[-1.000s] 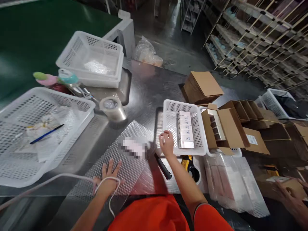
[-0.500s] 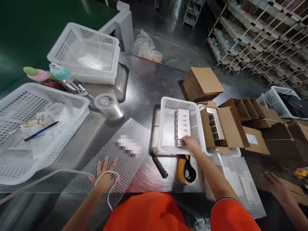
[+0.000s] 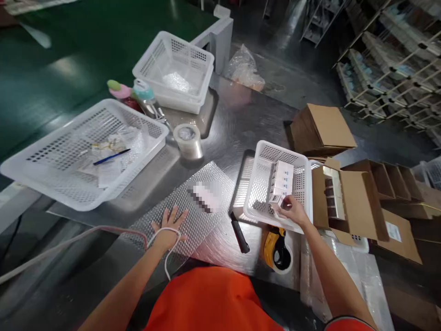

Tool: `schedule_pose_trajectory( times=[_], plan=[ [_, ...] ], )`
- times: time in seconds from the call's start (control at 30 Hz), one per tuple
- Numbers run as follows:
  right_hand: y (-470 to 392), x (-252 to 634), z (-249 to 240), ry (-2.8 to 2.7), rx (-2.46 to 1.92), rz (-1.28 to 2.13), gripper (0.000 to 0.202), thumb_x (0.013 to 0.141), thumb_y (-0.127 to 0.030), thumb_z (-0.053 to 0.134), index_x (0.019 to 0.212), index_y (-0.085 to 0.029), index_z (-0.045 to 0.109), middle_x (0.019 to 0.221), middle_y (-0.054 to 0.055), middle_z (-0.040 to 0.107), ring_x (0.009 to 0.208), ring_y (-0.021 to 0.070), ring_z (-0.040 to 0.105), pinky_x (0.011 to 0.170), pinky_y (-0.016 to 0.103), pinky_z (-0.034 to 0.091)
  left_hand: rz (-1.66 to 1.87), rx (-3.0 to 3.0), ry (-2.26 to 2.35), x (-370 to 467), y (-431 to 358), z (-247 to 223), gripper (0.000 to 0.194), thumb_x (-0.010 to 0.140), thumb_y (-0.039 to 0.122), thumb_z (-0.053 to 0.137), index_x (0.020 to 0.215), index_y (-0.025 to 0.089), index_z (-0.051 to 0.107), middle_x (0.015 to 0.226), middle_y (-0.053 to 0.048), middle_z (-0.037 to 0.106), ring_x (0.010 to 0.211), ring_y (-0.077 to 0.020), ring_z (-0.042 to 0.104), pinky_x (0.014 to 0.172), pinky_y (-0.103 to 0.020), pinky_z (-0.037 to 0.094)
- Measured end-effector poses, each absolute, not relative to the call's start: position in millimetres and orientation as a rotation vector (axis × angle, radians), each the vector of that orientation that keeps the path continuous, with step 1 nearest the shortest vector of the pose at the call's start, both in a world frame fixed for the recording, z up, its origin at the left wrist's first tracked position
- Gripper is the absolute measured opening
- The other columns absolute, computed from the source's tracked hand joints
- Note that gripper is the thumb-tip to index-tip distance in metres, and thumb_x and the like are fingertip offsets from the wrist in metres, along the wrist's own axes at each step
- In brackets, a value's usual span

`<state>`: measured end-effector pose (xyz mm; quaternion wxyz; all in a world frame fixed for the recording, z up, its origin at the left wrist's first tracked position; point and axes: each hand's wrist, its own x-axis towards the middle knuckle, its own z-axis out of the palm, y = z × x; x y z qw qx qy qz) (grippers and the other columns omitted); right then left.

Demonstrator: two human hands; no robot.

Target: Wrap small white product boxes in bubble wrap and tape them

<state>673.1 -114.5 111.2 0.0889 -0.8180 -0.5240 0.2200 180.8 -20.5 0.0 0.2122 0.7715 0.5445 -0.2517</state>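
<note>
My left hand [image 3: 169,233] lies with fingers spread on a sheet of clear bubble wrap [image 3: 193,230]. A white cord [image 3: 99,230] loops round that wrist. On the wrap rests a whitish item [image 3: 206,195], blurred out, so its kind does not show. My right hand [image 3: 295,211] reaches into a white perforated basket [image 3: 253,184] and pinches the nearest small white box [image 3: 276,199] of a row of white boxes [image 3: 284,174]. In front of this basket lie a black marker-like tool [image 3: 240,236] and a yellow-and-black tape dispenser [image 3: 275,250].
A large basket [image 3: 82,197] with a blue pen stands left, stacked baskets [image 3: 196,101] behind. A tape roll [image 3: 189,142] sits between. At right are an open carton [image 3: 360,197] of white boxes, folded cardboard [image 3: 330,126] and plastic sheets [image 3: 365,276].
The view has shifted left. My left hand has slid forward on the bubble wrap. My right fingers, earlier resting on the near end of the row, now pinch the nearest box, which looks tilted.
</note>
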Motion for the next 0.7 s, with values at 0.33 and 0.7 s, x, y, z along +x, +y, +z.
schedule_pose_trajectory(
  times=[0.33,0.7],
  plan=[
    [-16.0,376.1,74.9,-1.919,-1.988,0.720,0.037,0.087,-0.040,0.068,0.119,-0.021,0.063,0.108,0.008,0.070,0.094,0.0223,0.066,0.077,0.030,0.052,-0.689,2.009,1.487,184.5,-10.1,10.8,0.104,0.079,0.035,0.077,0.162,0.041,0.014,0.172,-0.007,-0.013,0.159,-0.0425,-0.009,0.113,-0.084,0.016],
    [3.7,340.9,6.2,-1.920,-2.249,0.236,0.040,0.088,-0.040,0.070,0.118,-0.015,0.062,0.139,0.023,0.055,0.128,0.0379,0.046,0.106,0.055,0.034,-0.581,1.976,1.451,176.6,-8.0,-4.7,0.109,0.074,0.038,0.083,0.162,0.043,0.017,0.173,-0.007,-0.012,0.157,-0.0458,-0.013,0.110,-0.087,0.011]
  ],
)
